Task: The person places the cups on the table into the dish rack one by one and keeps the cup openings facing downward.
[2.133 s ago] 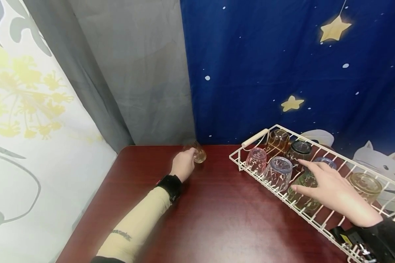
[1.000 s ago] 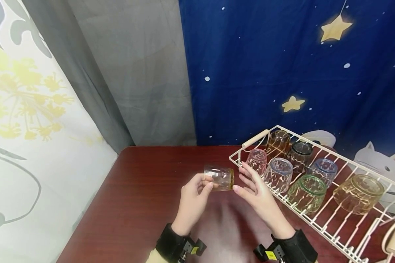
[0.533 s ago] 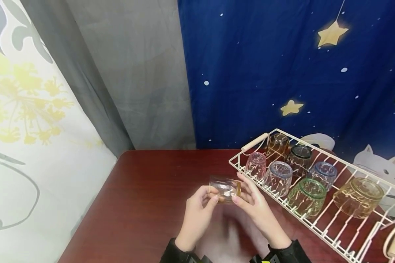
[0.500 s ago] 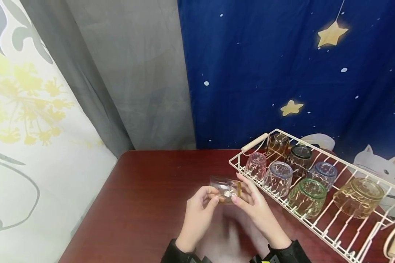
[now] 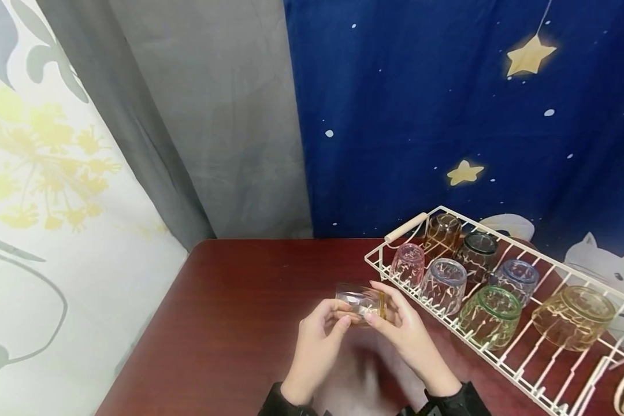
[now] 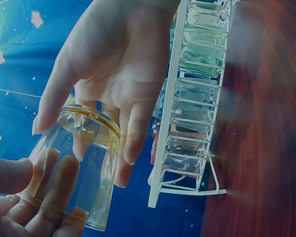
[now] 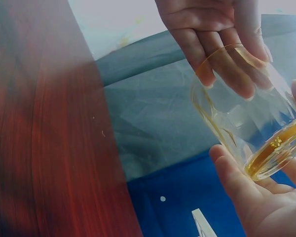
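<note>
A clear drinking glass with an amber-tinted base is held on its side above the table. My left hand pinches the glass at its mouth end, thumb on the near side and fingers beyond. At the other end, my right hand grips around the base between thumb and fingers. In the left wrist view the thick amber base of the glass faces the right palm. From the right wrist, the left hand's fingers show at the rim, partly through the glass wall.
A white wire rack with wooden handles stands at the right, bearing several upside-down glasses, among them a pink glass, a green glass and a yellow glass. Curtains hang behind the dark red table.
My left hand has brought the glass from the table's back edge nearer and rightward. My right hand has left the rack and taken hold of the base. Over the last half second both hardly moved.
</note>
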Demonstrator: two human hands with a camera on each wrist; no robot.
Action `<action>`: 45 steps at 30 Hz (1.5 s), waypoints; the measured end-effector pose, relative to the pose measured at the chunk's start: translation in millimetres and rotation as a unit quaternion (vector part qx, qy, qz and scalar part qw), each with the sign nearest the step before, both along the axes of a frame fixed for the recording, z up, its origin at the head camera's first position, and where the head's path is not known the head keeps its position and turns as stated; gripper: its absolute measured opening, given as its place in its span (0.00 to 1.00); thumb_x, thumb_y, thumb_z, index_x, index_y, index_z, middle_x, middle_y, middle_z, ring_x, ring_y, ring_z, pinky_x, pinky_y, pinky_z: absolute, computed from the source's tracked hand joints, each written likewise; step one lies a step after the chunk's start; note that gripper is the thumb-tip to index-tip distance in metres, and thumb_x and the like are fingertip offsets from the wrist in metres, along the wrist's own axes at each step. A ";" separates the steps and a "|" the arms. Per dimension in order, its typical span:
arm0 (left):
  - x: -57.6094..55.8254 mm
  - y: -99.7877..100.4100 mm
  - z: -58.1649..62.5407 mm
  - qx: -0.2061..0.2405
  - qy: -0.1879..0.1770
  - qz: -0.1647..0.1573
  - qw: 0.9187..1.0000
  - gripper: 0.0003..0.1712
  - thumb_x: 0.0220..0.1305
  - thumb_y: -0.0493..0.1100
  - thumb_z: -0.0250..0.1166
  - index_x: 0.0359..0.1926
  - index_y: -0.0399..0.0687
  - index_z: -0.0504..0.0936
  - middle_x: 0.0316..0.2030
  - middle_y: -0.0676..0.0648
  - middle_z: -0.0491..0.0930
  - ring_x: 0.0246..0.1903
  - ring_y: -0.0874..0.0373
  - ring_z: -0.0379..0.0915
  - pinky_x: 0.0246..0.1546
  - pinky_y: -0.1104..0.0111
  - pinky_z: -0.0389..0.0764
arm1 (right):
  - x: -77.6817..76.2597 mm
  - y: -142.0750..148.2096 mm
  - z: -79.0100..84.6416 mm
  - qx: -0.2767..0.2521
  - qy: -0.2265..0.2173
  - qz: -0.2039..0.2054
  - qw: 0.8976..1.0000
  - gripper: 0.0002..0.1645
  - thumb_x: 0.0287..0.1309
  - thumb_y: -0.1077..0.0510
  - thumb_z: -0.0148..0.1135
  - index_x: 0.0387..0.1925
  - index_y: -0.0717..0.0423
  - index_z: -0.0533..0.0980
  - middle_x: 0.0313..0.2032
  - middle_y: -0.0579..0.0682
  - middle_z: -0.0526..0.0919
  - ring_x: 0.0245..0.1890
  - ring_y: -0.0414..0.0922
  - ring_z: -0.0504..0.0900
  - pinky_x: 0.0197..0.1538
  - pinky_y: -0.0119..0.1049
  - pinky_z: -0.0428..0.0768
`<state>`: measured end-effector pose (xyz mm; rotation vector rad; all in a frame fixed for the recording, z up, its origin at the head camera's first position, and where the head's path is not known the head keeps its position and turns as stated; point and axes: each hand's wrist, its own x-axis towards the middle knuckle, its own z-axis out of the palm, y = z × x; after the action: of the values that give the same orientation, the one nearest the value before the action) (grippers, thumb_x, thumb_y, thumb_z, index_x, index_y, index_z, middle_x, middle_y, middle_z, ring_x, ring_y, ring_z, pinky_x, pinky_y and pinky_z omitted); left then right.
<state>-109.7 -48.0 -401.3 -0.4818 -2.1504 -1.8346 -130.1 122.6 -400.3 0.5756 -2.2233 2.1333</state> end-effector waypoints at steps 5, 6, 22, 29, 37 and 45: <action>1.5 -0.5 -0.4 -0.009 0.010 -0.005 1.000 0.10 0.62 0.44 0.57 0.42 0.45 0.74 0.34 0.51 0.83 0.37 0.61 0.79 0.39 0.67 0.78 | 1.4 1.9 2.2 0.005 0.009 -0.001 1.000 0.32 0.55 0.65 0.59 0.61 0.55 0.61 0.54 0.61 0.70 0.45 0.42 0.79 0.43 0.35 0.78; 1.8 -0.7 0.0 -0.010 0.013 -0.008 1.000 0.10 0.62 0.43 0.57 0.42 0.45 0.74 0.34 0.50 0.83 0.37 0.61 0.79 0.39 0.67 0.78 | 1.8 2.4 3.0 0.008 0.012 -0.004 1.000 0.31 0.54 0.65 0.59 0.60 0.55 0.62 0.54 0.60 0.70 0.45 0.41 0.78 0.43 0.34 0.78; 18.6 4.1 37.8 -0.064 0.023 -0.004 0.998 0.07 0.59 0.33 0.58 0.40 0.40 0.76 0.32 0.47 0.81 0.34 0.61 0.77 0.33 0.71 0.76 | 6.5 24.7 33.2 0.060 -0.012 -0.066 0.996 0.39 0.51 0.64 0.63 0.60 0.61 0.53 0.54 0.67 0.68 0.44 0.34 0.77 0.44 0.27 0.76; 11.8 0.8 32.6 -0.034 -0.008 0.005 0.999 0.07 0.60 0.32 0.57 0.39 0.42 0.76 0.31 0.47 0.83 0.34 0.58 0.78 0.33 0.71 0.76 | 6.3 37.6 44.6 0.129 0.037 -0.107 0.985 0.34 0.49 0.61 0.66 0.54 0.64 0.58 0.50 0.62 0.73 0.45 0.32 0.76 0.47 0.20 0.72; -8.3 -14.1 -9.5 -0.070 -0.042 0.028 0.996 0.07 0.62 0.39 0.57 0.41 0.51 0.76 0.33 0.53 0.82 0.36 0.62 0.78 0.36 0.70 0.76 | 5.8 67.8 64.6 0.256 0.083 -0.162 0.949 0.37 0.47 0.54 0.68 0.56 0.59 0.61 0.53 0.63 0.73 0.52 0.54 0.73 0.47 0.23 0.73; -16.8 -33.3 -22.7 -0.225 -0.046 0.095 0.969 0.10 0.61 0.42 0.57 0.43 0.56 0.78 0.40 0.57 0.79 0.44 0.64 0.74 0.46 0.65 0.73 | 16.0 125.2 85.4 0.333 0.075 -0.212 0.916 0.39 0.44 0.50 0.70 0.57 0.51 0.64 0.50 0.51 0.75 0.42 0.18 0.68 0.38 0.07 0.63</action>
<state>-126.5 -81.3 -423.9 -0.2692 -2.5822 -1.2886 -114.1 247.8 -314.9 0.2036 -2.6430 1.0772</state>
